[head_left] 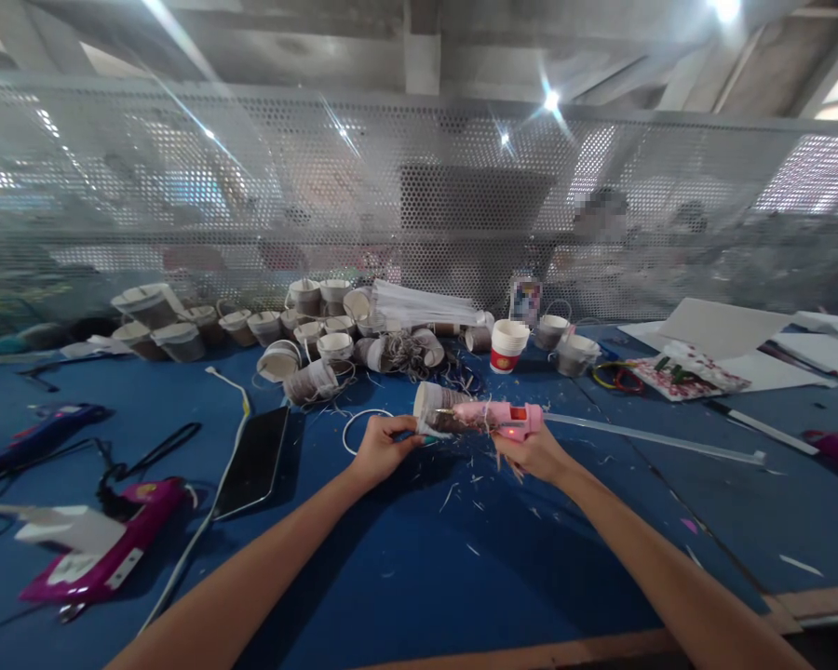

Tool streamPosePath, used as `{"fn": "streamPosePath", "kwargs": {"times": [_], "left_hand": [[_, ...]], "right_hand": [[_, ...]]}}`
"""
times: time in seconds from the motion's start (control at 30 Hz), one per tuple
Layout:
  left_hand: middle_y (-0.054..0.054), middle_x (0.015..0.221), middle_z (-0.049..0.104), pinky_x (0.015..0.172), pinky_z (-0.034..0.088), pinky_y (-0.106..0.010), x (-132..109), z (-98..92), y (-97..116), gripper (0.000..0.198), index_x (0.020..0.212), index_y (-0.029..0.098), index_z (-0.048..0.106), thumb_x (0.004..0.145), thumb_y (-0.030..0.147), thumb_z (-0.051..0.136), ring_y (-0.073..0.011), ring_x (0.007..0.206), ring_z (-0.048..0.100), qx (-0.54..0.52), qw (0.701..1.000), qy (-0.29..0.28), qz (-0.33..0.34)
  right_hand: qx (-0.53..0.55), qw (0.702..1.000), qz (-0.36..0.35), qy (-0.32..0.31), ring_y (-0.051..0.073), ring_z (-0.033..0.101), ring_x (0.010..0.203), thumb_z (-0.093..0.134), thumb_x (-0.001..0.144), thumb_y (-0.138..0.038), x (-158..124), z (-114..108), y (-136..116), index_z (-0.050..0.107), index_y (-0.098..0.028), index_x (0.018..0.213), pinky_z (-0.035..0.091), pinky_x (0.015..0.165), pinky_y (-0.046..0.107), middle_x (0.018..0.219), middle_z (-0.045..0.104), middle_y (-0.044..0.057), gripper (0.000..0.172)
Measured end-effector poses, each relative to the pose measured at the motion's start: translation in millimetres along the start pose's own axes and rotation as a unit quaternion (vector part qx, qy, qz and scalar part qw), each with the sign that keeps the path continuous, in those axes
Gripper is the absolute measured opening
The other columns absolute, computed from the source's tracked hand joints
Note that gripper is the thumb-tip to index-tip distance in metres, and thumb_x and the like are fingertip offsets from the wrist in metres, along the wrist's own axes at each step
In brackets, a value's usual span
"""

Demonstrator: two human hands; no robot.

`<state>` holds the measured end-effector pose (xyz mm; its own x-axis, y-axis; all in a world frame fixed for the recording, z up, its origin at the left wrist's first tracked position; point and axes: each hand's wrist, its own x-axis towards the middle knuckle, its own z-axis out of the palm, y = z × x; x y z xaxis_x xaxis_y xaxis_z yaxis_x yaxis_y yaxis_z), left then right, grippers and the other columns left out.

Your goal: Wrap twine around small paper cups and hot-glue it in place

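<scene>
My right hand [531, 453] is closed round a pink hot glue gun [506, 419], its nozzle pointing left. A long clear glue stick [656, 439] runs out of the gun's back end toward the right. My left hand [389, 451] grips the near edge of a paper cup [427, 400] wrapped in grey-brown cord, which lies tipped on its side. The nozzle is over the cup's side; whether it touches cannot be made out. Just left of the cup, a thin white ring [353, 430] lies by my left fingers.
Several cord-wrapped cups [335, 346] crowd the back, beside white strips [419, 305]. A red-and-white cup stack [508, 346] stands behind the glue gun. At left are a black phone [252, 462], a white cable [232, 465], a purple power strip [112, 549] and a blue glue gun [48, 433].
</scene>
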<state>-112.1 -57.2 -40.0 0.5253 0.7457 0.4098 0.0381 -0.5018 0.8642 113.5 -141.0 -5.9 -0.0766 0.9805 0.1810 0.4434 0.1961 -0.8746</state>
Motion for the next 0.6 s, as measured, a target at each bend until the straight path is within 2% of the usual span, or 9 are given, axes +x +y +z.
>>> {"fn": "streamPosePath", "kwargs": {"times": [0.07,0.3,0.4,0.5,0.6], "left_hand": [[-0.006,0.066,0.067,0.061,0.046,-0.024,0,-0.2,1,0.02,0.064,0.012,0.067,0.066,0.032,0.067,-0.0149,0.062,0.06,-0.003,1.0,0.004,-0.005],[-0.005,0.066,0.067,0.061,0.044,-0.024,0,-0.2,0,0.016,0.065,0.012,0.069,0.064,0.029,0.069,-0.0146,0.062,0.059,-0.032,0.999,0.015,-0.038],[-0.005,0.067,0.069,0.061,0.045,-0.024,2,0.4,0,0.016,0.067,0.014,0.071,0.061,0.028,0.071,-0.0154,0.061,0.06,-0.044,0.996,0.041,-0.067],[-0.004,0.064,0.069,0.058,0.046,-0.025,4,1.5,3,0.016,0.065,0.015,0.071,0.055,0.028,0.073,-0.0158,0.058,0.059,-0.064,0.99,0.08,-0.1],[-0.004,0.063,0.069,0.056,0.045,-0.024,5,2.5,9,0.018,0.064,0.014,0.071,0.051,0.028,0.074,-0.015,0.056,0.058,-0.096,0.981,0.109,-0.127]], "right_hand": [[-0.013,1.0,0.0,0.003,0.009,0.038,0.038,0.047,0.065,-0.023,0,-1,2,0.039,-0.021,0.045,0.031,0.039,0.021,0.037,0.038,-0.005,0.023],[-0.025,0.999,-0.023,-0.002,0.01,0.041,0.036,0.046,0.072,-0.026,-4,-3,5,0.049,-0.02,0.053,0.036,0.04,0.021,0.036,0.04,-0.006,0.021],[-0.106,0.991,-0.049,0.059,0.012,0.048,0.042,0.045,0.075,-0.032,-1,-8,3,0.053,-0.02,0.059,0.04,0.045,0.024,0.042,0.048,-0.002,0.022],[-0.193,0.971,-0.055,0.129,0.017,0.054,0.056,0.049,0.074,-0.035,4,-20,4,0.056,-0.02,0.066,0.044,0.055,0.028,0.056,0.057,0.002,0.018],[-0.285,0.942,0.011,0.178,0.021,0.057,0.064,0.05,0.074,-0.034,6,-34,12,0.053,-0.018,0.07,0.044,0.059,0.031,0.067,0.059,0.007,0.018]]}}
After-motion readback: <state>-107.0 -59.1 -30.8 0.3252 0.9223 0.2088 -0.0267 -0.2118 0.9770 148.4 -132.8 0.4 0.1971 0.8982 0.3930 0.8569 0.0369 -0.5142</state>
